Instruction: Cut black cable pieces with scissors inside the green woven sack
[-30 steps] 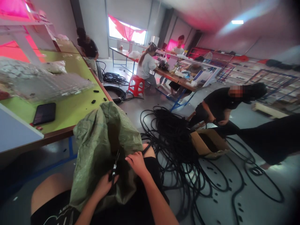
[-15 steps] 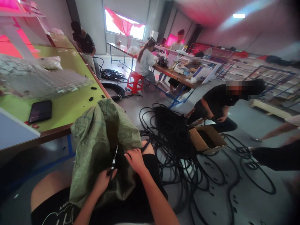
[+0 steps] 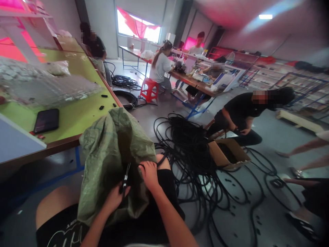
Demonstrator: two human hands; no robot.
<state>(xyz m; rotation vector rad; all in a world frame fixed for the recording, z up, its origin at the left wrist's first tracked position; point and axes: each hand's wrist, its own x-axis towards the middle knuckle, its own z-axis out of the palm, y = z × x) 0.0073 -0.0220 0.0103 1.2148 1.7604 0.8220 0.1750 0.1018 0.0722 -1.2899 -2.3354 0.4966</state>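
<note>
My left hand (image 3: 116, 197) is closed around the dark handles of a pair of scissors (image 3: 125, 180). Their slim silver blades point up and away, slightly parted. My right hand (image 3: 149, 174) grips a black cable (image 3: 161, 160), which runs over my right thigh toward the pile on the floor. Most of the gripped length is hidden under the fingers. Both hands are over the mouth of an olive-green woven sack (image 3: 95, 171), which stands between my knees with its far rim raised. The sack's inside is too dark to make out.
A large tangle of black cable (image 3: 190, 144) lies on the floor to the right, beside a cardboard box (image 3: 217, 156). A person (image 3: 239, 113) bends over there. The green table (image 3: 74, 118) at left bears a phone (image 3: 46, 120) and plastic bags (image 3: 51, 85).
The scissor blades now show apart, where before they looked like one line. My right hand keeps its hold on the cable. At far right, a walking person's legs have shifted.
</note>
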